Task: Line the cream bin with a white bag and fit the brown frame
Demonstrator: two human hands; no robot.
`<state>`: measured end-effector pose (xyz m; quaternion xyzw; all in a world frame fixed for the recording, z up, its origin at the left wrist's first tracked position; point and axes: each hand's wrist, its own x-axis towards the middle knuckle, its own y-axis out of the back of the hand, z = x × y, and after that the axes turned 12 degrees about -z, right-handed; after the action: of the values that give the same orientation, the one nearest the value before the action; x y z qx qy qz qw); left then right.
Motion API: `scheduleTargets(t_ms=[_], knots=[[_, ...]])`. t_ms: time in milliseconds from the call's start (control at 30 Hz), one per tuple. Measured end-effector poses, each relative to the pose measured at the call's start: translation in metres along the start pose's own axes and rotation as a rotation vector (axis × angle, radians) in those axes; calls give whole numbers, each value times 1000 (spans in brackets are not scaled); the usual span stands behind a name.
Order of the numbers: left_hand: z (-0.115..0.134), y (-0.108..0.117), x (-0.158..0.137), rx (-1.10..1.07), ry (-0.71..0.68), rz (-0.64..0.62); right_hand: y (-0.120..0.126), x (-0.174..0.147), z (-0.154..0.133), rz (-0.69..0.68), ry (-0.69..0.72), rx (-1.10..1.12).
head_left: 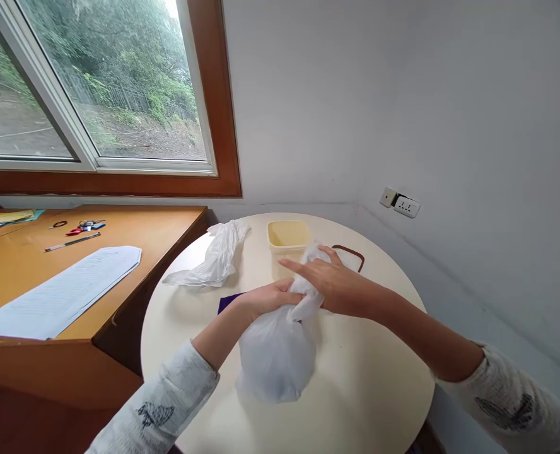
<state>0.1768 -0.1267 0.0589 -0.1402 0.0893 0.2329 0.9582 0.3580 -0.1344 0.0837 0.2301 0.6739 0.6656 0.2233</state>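
Observation:
A filled white plastic bag point(277, 359) hangs bulging over the near part of the round table, its contents hidden. My left hand point(270, 299) grips the bag's gathered neck, thumb and fingers closed around it. Just beyond, my right hand point(330, 280) holds the upper, twisted part of the same bag, with the index finger stretched out to the left. Behind the hands stands a cream plastic container point(280, 252) with an open top. A dark purple flat item point(227, 301) lies partly hidden under my left forearm.
Another crumpled white plastic bag point(216, 258) lies on the round cream table point(374, 378), at its back left. A brown curved, handle-like strip point(355, 253) is at the back right. On the wooden desk point(166, 227) are papers point(67, 290), a pen point(72, 242) and keys point(88, 226).

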Motion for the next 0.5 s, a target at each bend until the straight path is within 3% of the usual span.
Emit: scheduleTargets(t_ms=[233, 333, 433, 500], knots=[[0, 1, -7, 400, 85, 69, -7, -3, 15, -334, -135, -136], [5, -4, -13, 563, -8, 9, -3, -8, 18, -299, -128, -39], [9, -10, -18, 822, -120, -141, 2, -14, 24, -312, -82, 187], [8, -12, -20, 976, -118, -215, 5, -20, 29, -260, -173, 375]])
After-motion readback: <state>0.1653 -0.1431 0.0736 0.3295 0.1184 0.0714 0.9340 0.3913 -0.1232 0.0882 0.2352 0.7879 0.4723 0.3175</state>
